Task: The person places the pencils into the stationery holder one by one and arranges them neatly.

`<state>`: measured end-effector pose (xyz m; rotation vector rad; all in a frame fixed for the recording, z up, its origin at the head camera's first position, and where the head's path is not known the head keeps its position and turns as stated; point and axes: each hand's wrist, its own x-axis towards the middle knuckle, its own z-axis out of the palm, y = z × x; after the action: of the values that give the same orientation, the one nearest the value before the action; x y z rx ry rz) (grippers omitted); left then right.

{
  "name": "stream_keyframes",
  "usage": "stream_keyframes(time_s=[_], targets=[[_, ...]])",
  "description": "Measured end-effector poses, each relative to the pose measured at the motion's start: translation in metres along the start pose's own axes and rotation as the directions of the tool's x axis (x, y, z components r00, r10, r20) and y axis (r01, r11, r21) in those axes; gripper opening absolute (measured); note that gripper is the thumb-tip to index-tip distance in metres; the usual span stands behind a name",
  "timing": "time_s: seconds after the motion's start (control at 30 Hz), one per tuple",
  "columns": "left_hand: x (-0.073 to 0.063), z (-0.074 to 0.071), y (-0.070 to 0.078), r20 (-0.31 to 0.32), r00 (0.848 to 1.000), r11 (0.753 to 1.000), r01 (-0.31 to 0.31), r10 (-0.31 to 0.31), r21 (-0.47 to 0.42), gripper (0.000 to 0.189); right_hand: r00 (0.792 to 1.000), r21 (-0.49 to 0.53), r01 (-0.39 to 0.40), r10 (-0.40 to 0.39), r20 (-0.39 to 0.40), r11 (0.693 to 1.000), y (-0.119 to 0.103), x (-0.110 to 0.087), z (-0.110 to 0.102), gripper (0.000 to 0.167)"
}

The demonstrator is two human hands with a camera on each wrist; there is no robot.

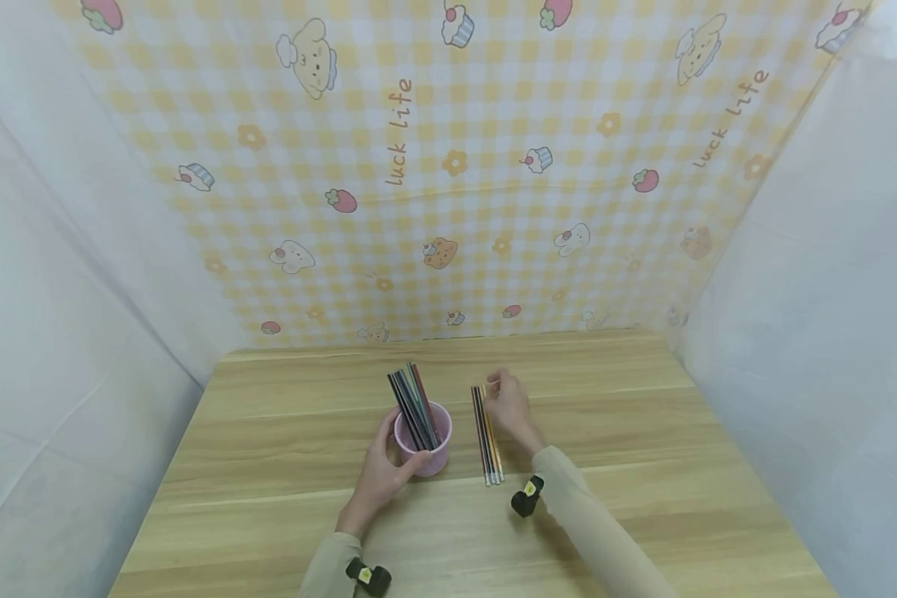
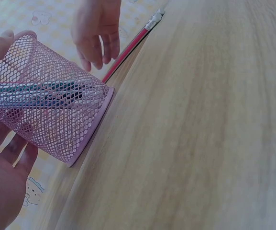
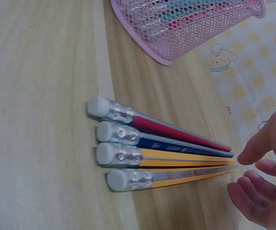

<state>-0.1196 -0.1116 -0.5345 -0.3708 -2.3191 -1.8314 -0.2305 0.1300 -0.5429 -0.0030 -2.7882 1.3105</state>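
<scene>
My left hand (image 1: 381,479) grips a pink mesh pencil cup (image 1: 435,463), the thumb at its near rim and the fingers around its far side. A bundle of pencils (image 1: 413,407) leans in the cup toward the far left. Beside the cup several more pencils lie side by side on the table: a red one (image 3: 164,128), a dark blue one (image 3: 161,143) and two yellow ones (image 3: 181,159), with white erasers at their near ends. Over their far ends my right hand (image 1: 510,409) hovers with thumb and fingers apart, holding nothing.
The wood-grain table (image 1: 269,465) meets a yellow checked cloth (image 1: 486,208) with cartoon prints at its back edge. White sheets hang along the left (image 1: 67,332) and right (image 1: 815,291) sides. Each sleeve carries a small black wrist camera (image 1: 526,497).
</scene>
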Motion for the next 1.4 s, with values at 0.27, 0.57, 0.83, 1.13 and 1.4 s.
stream_keyframes(time_s=[0.27,0.57,0.83,1.13,1.4], targets=[[0.001,0.000,-0.001,0.008,1.000,1.000,-0.015,0.015,-0.003,0.084,1.000,-0.037,-0.007,0.008,0.017,0.999,0.007,-0.003,0.003,0.045],[0.001,0.000,-0.002,0.003,1.000,1.000,-0.011,0.011,0.006,0.083,1.000,-0.160,-0.023,0.026,0.016,0.987,0.006,-0.005,0.003,0.042],[0.003,0.007,-0.036,-0.022,1.000,1.000,0.010,-0.010,-0.005,0.084,0.999,-0.233,-0.034,0.037,0.006,0.972,0.007,-0.002,0.006,0.030],[0.002,0.007,-0.032,-0.023,1.000,1.000,0.018,-0.018,-0.012,0.085,0.999,-0.243,-0.032,0.030,-0.011,0.969,0.006,-0.001,0.004,0.028],[0.002,0.005,-0.040,-0.006,1.000,1.000,-0.015,0.015,-0.019,0.083,0.999,-0.177,-0.018,0.010,-0.043,0.984,0.002,0.000,0.001,0.031]])
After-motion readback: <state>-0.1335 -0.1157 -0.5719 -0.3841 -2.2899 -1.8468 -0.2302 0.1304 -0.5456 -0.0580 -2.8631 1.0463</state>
